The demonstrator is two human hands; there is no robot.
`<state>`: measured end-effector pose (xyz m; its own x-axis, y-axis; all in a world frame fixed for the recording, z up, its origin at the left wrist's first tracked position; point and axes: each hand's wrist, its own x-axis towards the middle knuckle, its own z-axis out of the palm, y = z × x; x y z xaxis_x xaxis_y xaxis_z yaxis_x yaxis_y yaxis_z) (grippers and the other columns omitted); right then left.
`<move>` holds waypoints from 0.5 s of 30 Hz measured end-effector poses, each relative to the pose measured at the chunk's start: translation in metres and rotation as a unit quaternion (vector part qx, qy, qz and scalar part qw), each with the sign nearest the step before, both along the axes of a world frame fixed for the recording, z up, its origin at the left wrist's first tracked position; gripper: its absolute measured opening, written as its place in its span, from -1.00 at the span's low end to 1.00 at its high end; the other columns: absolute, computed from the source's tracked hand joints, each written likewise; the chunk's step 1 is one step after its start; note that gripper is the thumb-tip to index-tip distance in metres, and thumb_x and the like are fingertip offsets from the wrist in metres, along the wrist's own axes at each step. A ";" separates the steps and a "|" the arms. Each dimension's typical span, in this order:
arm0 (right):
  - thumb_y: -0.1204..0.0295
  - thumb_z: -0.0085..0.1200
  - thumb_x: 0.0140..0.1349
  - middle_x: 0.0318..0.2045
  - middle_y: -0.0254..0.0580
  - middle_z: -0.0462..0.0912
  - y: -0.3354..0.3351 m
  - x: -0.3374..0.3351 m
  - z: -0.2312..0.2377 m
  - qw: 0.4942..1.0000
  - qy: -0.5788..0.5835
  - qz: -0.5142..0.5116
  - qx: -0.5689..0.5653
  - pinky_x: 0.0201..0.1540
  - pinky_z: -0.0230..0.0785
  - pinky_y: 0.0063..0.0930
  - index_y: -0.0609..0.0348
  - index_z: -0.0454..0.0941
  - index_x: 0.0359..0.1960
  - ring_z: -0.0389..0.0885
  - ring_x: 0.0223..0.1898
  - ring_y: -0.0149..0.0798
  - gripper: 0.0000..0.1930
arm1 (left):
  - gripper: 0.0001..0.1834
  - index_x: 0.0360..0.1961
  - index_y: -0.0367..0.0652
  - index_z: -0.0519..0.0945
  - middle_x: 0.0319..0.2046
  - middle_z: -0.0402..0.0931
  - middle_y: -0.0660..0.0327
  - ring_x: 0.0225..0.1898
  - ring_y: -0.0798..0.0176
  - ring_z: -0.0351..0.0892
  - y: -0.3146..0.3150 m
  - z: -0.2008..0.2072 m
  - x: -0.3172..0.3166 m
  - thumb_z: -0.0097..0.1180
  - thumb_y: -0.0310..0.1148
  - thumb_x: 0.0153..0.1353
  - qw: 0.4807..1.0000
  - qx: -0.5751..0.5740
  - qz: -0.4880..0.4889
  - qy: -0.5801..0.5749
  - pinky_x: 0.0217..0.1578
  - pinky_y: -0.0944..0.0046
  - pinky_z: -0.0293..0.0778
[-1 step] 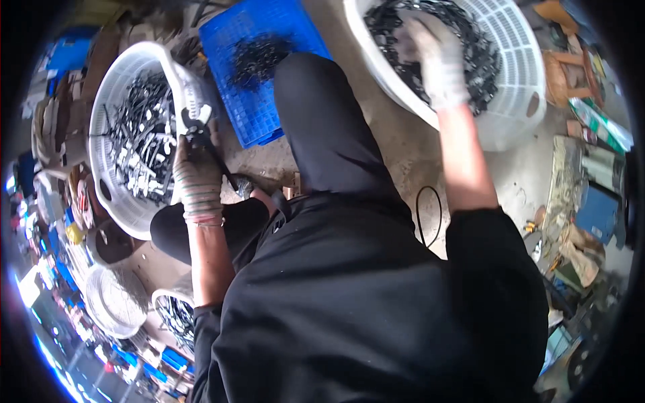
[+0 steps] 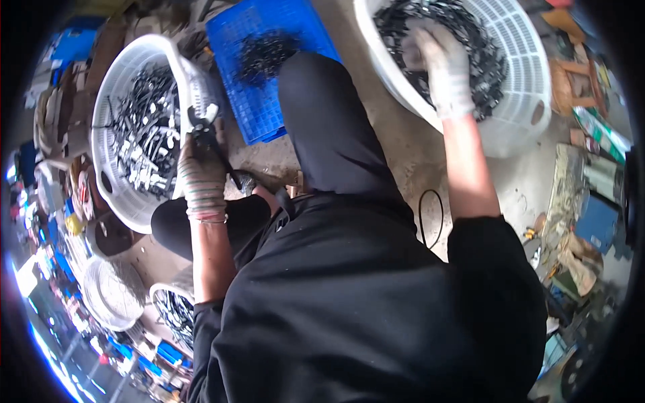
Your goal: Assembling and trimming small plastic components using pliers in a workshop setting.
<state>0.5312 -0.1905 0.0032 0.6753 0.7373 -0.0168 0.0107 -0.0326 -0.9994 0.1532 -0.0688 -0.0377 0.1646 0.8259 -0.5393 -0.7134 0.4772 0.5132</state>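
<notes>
My left hand [image 2: 200,166], in a striped white work glove, is closed around a black plier-like tool [image 2: 205,131]. The tool is held at the right rim of a white plastic basket [image 2: 107,176], and one dark arm of it slants down to the right. Black strips and pale pieces [image 2: 144,127] lie heaped in that basket. My right hand [image 2: 440,64], also gloved, reaches into a second white basket [image 2: 521,50], over a mass of small black parts [image 2: 487,84]. Its fingers are curled and slightly blurred; what they hold, if anything, is hidden.
Between the baskets lies a blue plastic crate [image 2: 242,111] bearing a dark pile [image 2: 265,57], beside my raised knee [image 2: 316,80]. A black cable loop [image 2: 430,218] is on the floor. At the lower left are a white strainer-like basket [image 2: 114,292] and a smaller filled container [image 2: 176,312].
The view has shifted slightly, so the baskets and crate sit a little further right and higher. Both hands keep nearly the same places and grips.
</notes>
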 end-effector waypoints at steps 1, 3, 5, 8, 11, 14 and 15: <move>0.34 -0.03 0.30 -0.45 -0.35 0.59 0.000 -0.009 -0.008 0.999 0.041 0.020 -0.005 -0.44 0.39 -0.70 0.19 0.55 -0.09 0.49 -0.51 -0.55 -0.75 | -0.66 0.04 -0.34 0.42 0.04 0.47 0.01 0.11 0.04 0.41 -0.002 -0.004 -0.001 -0.11 -0.36 0.33 0.999 -0.011 0.019 -0.041 0.20 -0.15 0.27; 0.38 -0.01 0.28 -0.46 -0.32 0.58 0.008 -0.029 -0.033 0.992 0.076 0.096 -0.044 -0.49 0.38 -0.70 0.23 0.53 -0.09 0.50 -0.53 -0.53 -0.75 | -0.68 0.03 -0.31 0.44 0.04 0.49 0.08 0.08 0.14 0.43 -0.006 -0.007 -0.002 -0.11 -0.34 0.35 0.996 -0.058 0.057 -0.023 0.20 -0.13 0.29; 0.41 -0.02 0.28 -0.46 -0.31 0.59 0.026 -0.049 -0.071 0.988 0.059 0.135 -0.035 -0.46 0.38 -0.65 0.21 0.58 -0.15 0.51 -0.53 -0.49 -0.80 | -0.67 0.05 -0.25 0.44 0.06 0.47 0.09 0.10 0.11 0.41 -0.010 -0.005 -0.004 -0.13 -0.30 0.36 0.997 -0.043 0.052 -0.034 0.16 -0.12 0.32; 0.36 0.03 0.18 -0.37 -0.08 0.65 0.081 -0.058 -0.138 0.976 -0.111 0.079 -0.169 -0.28 0.46 -0.36 0.11 0.61 -0.21 0.63 -0.37 -0.18 -0.79 | -0.64 0.08 -0.23 0.42 0.07 0.46 0.06 0.13 -0.05 0.39 -0.013 -0.001 -0.013 -0.18 -0.26 0.39 0.997 -0.044 0.069 -0.010 0.09 -0.10 0.39; 0.24 0.02 0.14 -0.21 -0.03 0.63 0.121 -0.045 -0.190 0.889 -0.275 0.055 -0.362 -0.05 0.41 -0.14 -0.08 0.63 -0.19 0.58 -0.13 0.06 -0.75 | -0.62 0.11 -0.21 0.39 0.09 0.43 0.04 0.12 -0.16 0.40 -0.019 -0.001 -0.031 -0.18 -0.23 0.39 0.997 -0.034 0.058 -0.036 0.02 -0.04 0.44; 0.22 0.00 0.15 -0.19 -0.04 0.63 0.137 -0.044 -0.218 0.876 -0.299 0.119 -0.360 -0.04 0.41 -0.13 -0.10 0.63 -0.19 0.58 -0.11 0.05 -0.75 | -0.62 0.10 -0.20 0.40 0.07 0.45 0.06 0.12 -0.14 0.40 -0.031 -0.008 -0.053 -0.13 -0.21 0.37 0.997 -0.019 0.076 -0.009 0.01 -0.02 0.45; 0.21 0.01 0.14 -0.20 -0.04 0.63 0.142 -0.046 -0.221 0.870 -0.315 0.128 -0.358 -0.04 0.41 -0.14 -0.11 0.64 -0.20 0.58 -0.11 0.05 -0.75 | -0.62 0.10 -0.20 0.40 0.06 0.45 0.07 0.12 -0.14 0.40 -0.035 -0.011 -0.059 -0.12 -0.21 0.36 0.996 -0.034 0.087 0.001 0.00 -0.01 0.45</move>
